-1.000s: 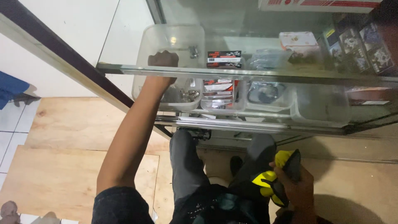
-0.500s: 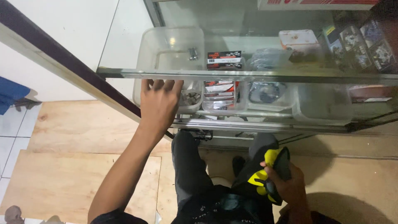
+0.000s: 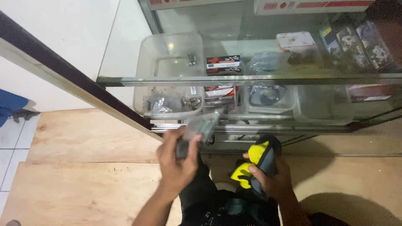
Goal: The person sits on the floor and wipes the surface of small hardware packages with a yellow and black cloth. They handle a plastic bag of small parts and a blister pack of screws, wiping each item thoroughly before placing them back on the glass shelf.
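My left hand (image 3: 178,161) is raised in front of the glass cabinet and is closed on a small clear plastic bag of grey metal parts (image 3: 200,129), which is blurred. My right hand (image 3: 272,182) rests low over my lap and grips a yellow and black glove (image 3: 255,161). Just above the left hand, on the cabinet's lower shelf, stands a clear plastic tub (image 3: 167,102) with several small bagged metal parts. Another clear tub (image 3: 169,54) sits on the glass shelf (image 3: 251,78) above it.
The cabinet holds small red and black boxes (image 3: 222,65), a bagged ring-shaped part (image 3: 266,94), an empty clear tub (image 3: 322,104) and packets at the right. A dark sliding door frame (image 3: 71,77) runs diagonally at the left. Plywood floor (image 3: 83,167) lies below; white tiles at far left.
My left hand has come down and out of the lower-shelf tub, now holding a small bag of metal parts. My right hand with the glove has stayed in place.
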